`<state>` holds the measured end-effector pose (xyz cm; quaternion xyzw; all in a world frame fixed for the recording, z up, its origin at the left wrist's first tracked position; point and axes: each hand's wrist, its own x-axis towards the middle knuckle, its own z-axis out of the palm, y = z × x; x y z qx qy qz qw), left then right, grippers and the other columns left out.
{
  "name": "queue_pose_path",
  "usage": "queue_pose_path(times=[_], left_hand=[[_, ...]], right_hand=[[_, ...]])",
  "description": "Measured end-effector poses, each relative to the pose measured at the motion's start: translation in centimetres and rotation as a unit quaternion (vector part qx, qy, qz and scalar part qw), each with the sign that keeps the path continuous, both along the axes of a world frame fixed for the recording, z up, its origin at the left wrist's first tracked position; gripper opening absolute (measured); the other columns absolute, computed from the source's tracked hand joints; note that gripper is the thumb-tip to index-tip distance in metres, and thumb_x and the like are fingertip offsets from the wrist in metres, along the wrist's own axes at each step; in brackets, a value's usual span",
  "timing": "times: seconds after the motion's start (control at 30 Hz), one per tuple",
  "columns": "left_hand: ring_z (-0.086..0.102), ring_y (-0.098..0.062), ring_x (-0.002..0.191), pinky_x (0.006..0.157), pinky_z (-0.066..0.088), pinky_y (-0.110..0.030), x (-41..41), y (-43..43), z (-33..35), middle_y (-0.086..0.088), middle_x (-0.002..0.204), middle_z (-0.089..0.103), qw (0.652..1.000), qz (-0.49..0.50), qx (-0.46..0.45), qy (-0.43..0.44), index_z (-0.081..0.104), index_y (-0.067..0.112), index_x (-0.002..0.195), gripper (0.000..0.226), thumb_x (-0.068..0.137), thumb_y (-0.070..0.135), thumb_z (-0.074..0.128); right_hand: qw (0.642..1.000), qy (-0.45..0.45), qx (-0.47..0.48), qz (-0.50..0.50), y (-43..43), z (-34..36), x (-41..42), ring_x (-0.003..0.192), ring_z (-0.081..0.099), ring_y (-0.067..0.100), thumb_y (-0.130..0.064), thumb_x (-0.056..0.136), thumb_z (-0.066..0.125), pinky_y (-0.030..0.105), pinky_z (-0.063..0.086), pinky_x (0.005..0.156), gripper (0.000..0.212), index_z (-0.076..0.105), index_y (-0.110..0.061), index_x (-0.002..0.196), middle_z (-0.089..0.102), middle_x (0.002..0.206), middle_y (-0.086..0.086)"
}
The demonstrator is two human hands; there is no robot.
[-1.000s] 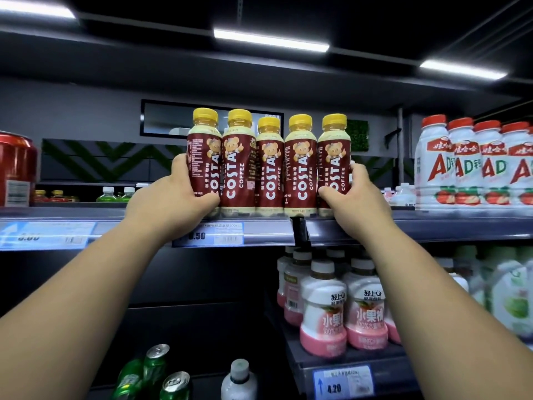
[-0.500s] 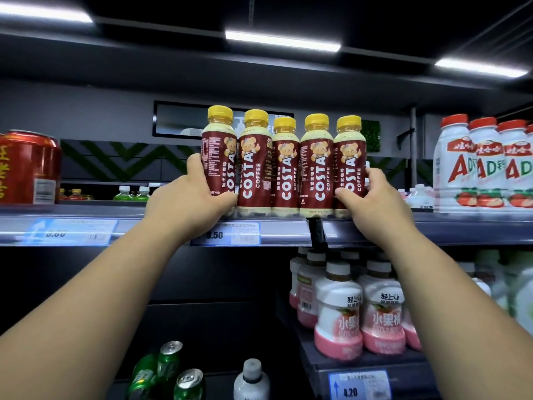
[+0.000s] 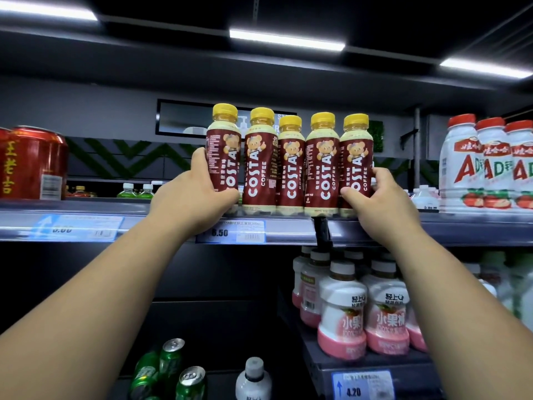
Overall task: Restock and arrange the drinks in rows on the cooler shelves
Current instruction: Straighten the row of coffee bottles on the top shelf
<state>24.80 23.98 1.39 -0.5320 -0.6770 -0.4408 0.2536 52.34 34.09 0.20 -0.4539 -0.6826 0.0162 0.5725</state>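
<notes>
Left hand (image 3: 199, 194) grips the leftmost coffee bottle (image 3: 223, 157), right hand (image 3: 377, 197) grips the rightmost bottle (image 3: 356, 166), squeezing the row tight on the shelf (image 3: 432, 226).

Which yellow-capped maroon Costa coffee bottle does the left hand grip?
The leftmost bottle in the row of five; only it has the left hand round its lower half.

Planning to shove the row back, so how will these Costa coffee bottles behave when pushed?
Probably tippy: the Costa coffee bottles are tall, narrow, at the front of the shelf. Likely slick, with glossy labels. Squeezed between left hand and right hand, middle ones might pop out.
</notes>
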Motion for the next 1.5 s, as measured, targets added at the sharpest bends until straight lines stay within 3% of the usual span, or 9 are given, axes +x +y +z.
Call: queue_pose_path(times=[0.1, 0.27, 0.4, 0.47, 0.73, 1.0, 1.2, 1.33, 1.5], left_hand=[[0.057, -0.027, 0.088, 0.073, 0.042, -0.038, -0.13, 0.06, 0.12, 0.002, 0.105, 0.056, 1.000, -0.004, -0.001, -0.008, 0.018, 0.031, 0.143, 0.071, 0.085, 0.054, 0.052], [0.054, -0.024, 0.088, 0.074, 0.042, -0.038, -0.10, 0.01, -0.03, 0.005, 0.103, 0.053, 1.000, 0.008, 0.004, 0.010, 0.025, 0.028, 0.139, 0.077, 0.079, 0.064, 0.057], [0.057, -0.023, 0.084, 0.070, 0.039, -0.037, -0.36, 0.06, 0.02, 0.005, 0.095, 0.060, 1.000, -0.004, -0.006, -0.015, 0.044, 0.025, 0.116, 0.051, 0.078, 0.056, 0.056], [0.058, -0.022, 0.084, 0.070, 0.040, -0.037, -0.50, 0.06, 0.02, 0.007, 0.091, 0.060, 1.000, -0.012, -0.009, -0.017, 0.045, 0.025, 0.109, 0.048, 0.075, 0.059, 0.055], [0.056, -0.023, 0.084, 0.071, 0.039, -0.036, -0.38, 0.06, -0.14, 0.004, 0.094, 0.059, 1.000, 0.001, -0.009, 0.007, 0.043, 0.025, 0.112, 0.054, 0.078, 0.063, 0.057], [0.057, -0.026, 0.084, 0.073, 0.045, -0.039, -0.22, 0.19, -0.18, 0.001, 0.096, 0.058, 1.000, 0.022, -0.017, 0.009, 0.040, 0.024, 0.113, 0.056, 0.078, 0.065, 0.053], [0.056, -0.025, 0.085, 0.070, 0.041, -0.038, -0.21, 0.21, -0.27, 0.001, 0.100, 0.060, 0.999, 0.031, -0.020, 0.012, 0.039, 0.024, 0.117, 0.057, 0.080, 0.065, 0.054], [0.055, -0.026, 0.086, 0.073, 0.041, -0.039, 0.04, 0.09, -0.35, -0.003, 0.111, 0.061, 1.000, 0.014, 0.008, 0.021, 0.025, 0.024, 0.139, 0.075, 0.082, 0.062, 0.056], [0.057, -0.030, 0.116, 0.086, 0.047, -0.047, -0.12, 0.17, -0.45, -0.006, 0.139, 0.052, 0.998, -0.009, 0.059, 0.006, 0.008, 0.027, 0.153, 0.097, 0.079, 0.063, 0.060]], right_hand=[[1.000, 0.001, 0.000, 0.001, -0.07, -0.01, -0.02, 0.101, 0.059, 0.026, -0.050, 0.089, 0.059, 0.044, 0.049, 0.086, 0.043, 0.046, -0.029, 0.124, 0.061, 0.104, -0.006], [1.000, -0.001, -0.002, -0.004, -0.07, 0.04, -0.05, 0.101, 0.059, 0.026, -0.051, 0.089, 0.059, 0.042, 0.047, 0.083, 0.045, 0.046, -0.028, 0.125, 0.062, 0.107, -0.004], [1.000, 0.001, -0.001, -0.003, -0.13, 0.00, -0.07, 0.101, 0.059, 0.026, -0.051, 0.088, 0.059, 0.042, 0.047, 0.083, 0.045, 0.046, -0.029, 0.125, 0.062, 0.108, -0.005], [1.000, 0.001, 0.001, -0.004, -0.15, -0.02, -0.07, 0.101, 0.059, 0.027, -0.050, 0.088, 0.060, 0.042, 0.048, 0.083, 0.044, 0.046, -0.028, 0.124, 0.063, 0.109, -0.003], [1.000, 0.010, 0.014, 0.005, 0.01, -0.09, 0.00, 0.098, 0.060, 0.024, -0.050, 0.087, 0.061, 0.044, 0.050, 0.085, 0.036, 0.044, -0.034, 0.114, 0.063, 0.109, -0.005], [1.000, 0.007, 0.001, 0.008, -0.15, 0.02, 0.10, 0.100, 0.060, 0.023, -0.049, 0.088, 0.060, 0.043, 0.049, 0.087, 0.042, 0.048, -0.029, 0.123, 0.062, 0.102, -0.008], [1.000, 0.004, 0.006, 0.004, -0.13, 0.00, 0.08, 0.098, 0.058, 0.023, -0.050, 0.089, 0.059, 0.041, 0.048, 0.084, 0.040, 0.048, -0.029, 0.122, 0.063, 0.103, -0.007], [1.000, -0.005, 0.017, -0.006, -0.04, -0.09, 0.02, 0.093, 0.057, 0.023, -0.051, 0.088, 0.056, 0.040, 0.047, 0.080, 0.040, 0.048, -0.029, 0.121, 0.063, 0.102, -0.006], [0.999, -0.010, 0.031, -0.015, -0.24, -0.25, 0.00, 0.094, 0.057, 0.026, -0.052, 0.087, 0.054, 0.043, 0.048, 0.083, 0.030, 0.045, -0.034, 0.109, 0.065, 0.104, -0.002]])
